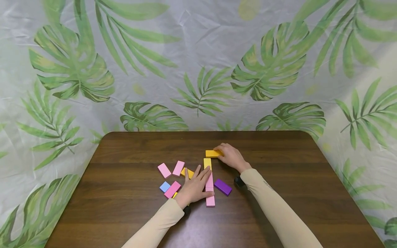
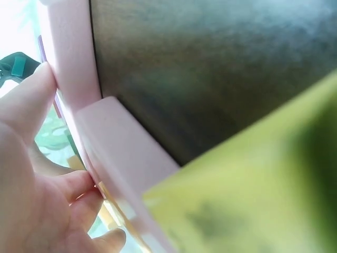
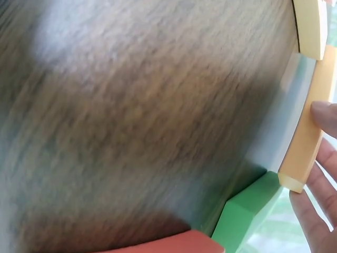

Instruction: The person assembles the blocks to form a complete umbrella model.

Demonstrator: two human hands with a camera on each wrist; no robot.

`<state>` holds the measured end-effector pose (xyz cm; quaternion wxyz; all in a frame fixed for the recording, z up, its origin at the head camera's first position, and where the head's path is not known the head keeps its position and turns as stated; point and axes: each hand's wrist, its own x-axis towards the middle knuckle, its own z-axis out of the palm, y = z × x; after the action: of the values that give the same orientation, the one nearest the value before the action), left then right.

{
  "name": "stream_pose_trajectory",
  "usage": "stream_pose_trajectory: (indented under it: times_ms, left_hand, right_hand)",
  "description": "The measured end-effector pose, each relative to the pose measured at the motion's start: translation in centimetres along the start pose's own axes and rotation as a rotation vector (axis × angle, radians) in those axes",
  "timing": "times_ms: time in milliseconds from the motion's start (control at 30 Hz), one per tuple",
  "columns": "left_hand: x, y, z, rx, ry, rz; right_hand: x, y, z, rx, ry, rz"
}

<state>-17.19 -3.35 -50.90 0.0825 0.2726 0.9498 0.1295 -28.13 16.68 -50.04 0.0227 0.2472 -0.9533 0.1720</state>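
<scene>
Two pink blocks [image 1: 210, 202] and a yellow block [image 1: 207, 161] lie end to end in a column. My left hand [image 1: 194, 187] is spread over the column's left side, fingertips on its upper part and thumb by the lower pink blocks. In the left wrist view its thumb [image 2: 39, 92] is right at a pink block [image 2: 68, 47]. At the column's far end, my right hand [image 1: 232, 157] pinches an orange block [image 1: 211, 153] lying crosswise. The right wrist view shows the thumb [image 3: 324, 115] on this orange block's face, with other fingers behind it.
A purple block [image 1: 223, 187] lies right of the column. To the left are pink blocks [image 1: 164, 170], another orange block [image 1: 187, 172], a blue block [image 1: 165, 186] and a darker pink block [image 1: 172, 189]. Green [image 3: 247, 205] and red [image 3: 174, 244] blocks show in the right wrist view.
</scene>
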Motion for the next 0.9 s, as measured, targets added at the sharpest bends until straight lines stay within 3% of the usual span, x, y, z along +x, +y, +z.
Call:
stream_pose_trajectory:
  times_ms: [333,900]
  left_hand:
    - [-0.16,-0.11,0.32,-0.005,0.014,0.004]
    - [-0.15,-0.22,0.32,-0.019,0.005,0.0]
  right_hand:
    - [-0.05,-0.03,0.17,0.0,-0.052,0.008]
    - [-0.11,0.67,0.1,-0.016,-0.082,-0.072]
